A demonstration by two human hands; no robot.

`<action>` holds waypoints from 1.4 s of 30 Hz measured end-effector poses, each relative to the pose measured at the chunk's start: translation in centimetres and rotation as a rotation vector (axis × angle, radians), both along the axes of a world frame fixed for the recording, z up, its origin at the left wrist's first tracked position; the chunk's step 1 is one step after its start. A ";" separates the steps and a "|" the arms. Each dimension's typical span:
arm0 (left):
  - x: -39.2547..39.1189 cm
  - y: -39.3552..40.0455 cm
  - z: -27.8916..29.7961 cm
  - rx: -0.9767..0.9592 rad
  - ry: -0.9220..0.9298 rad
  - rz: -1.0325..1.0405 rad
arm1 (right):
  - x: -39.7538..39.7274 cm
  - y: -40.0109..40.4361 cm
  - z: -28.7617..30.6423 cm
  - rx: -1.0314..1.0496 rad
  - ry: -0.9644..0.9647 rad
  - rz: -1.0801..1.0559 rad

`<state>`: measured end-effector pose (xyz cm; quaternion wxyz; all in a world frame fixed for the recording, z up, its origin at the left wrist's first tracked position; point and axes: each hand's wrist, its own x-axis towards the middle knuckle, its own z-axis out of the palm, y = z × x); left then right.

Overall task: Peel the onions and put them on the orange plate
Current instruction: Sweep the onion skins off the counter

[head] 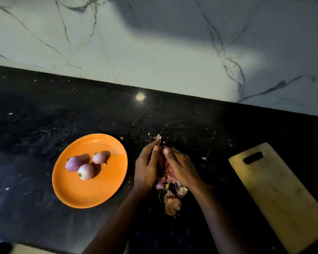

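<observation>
Head view of the black stone bench point(44, 110), seen from your standing position. Your left hand point(147, 167) and right hand point(180, 167) meet over the middle of the bench, palms turned toward each other, closed around an onion point(166, 169) of which only a reddish sliver shows between them. Your left thumb and your right fingertip press together at the top of the pair; how much of the onion each hand actually grips cannot be told, since the hands hide it. A scrap of pink skin point(158, 136) sits at the tip of your left forefinger. Below your wrists, toward the near edge of the bench, lies a heap of peelings point(173, 198): purple and pale flakes, with a larger brown husk nearest you. Smaller flecks of skin are scattered on the bench around the hands. Just left of your left hand rests the orange plate point(77, 191); it carries three peeled onions point(86, 171) grouped in its far-left half, two touching and a smaller one just beside them. Toward the right edge of the bench a wooden cutting board point(283, 195) lies at a slant, its handle slot at the far end. A white marbled wall point(154, 43) runs along the far edge
</observation>
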<state>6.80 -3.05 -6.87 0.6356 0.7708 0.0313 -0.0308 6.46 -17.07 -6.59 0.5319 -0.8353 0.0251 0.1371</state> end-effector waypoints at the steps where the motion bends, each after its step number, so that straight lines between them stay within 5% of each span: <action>1: -0.3 0.1 0.1 -0.018 0.024 -0.001 | -0.7 -0.1 0.6 0.036 -0.044 -0.060; 6: -1.7 1.1 0.9 -0.134 0.143 -0.023 | -7.5 -0.5 1.4 -0.050 -0.277 -0.345; 12: -1.9 1.5 1.3 -0.295 0.284 -0.036 | -10.5 3.4 -2.9 -0.672 -0.404 -0.025; 19: 0.0 2.6 1.2 -0.322 0.211 0.008 | -3.2 2.8 -1.5 -0.472 -0.395 -0.122; 23: 0.6 3.3 0.7 -0.317 0.174 0.050 | -0.3 2.7 -1.4 -0.556 -0.267 0.091; 36: -0.1 4.4 0.6 -0.394 0.223 0.029 | -0.8 2.2 -1.5 -0.653 -0.285 0.395; 42: 0.8 4.8 0.1 -0.409 0.203 0.092 | -0.8 2.7 -2.6 -0.707 -0.447 0.324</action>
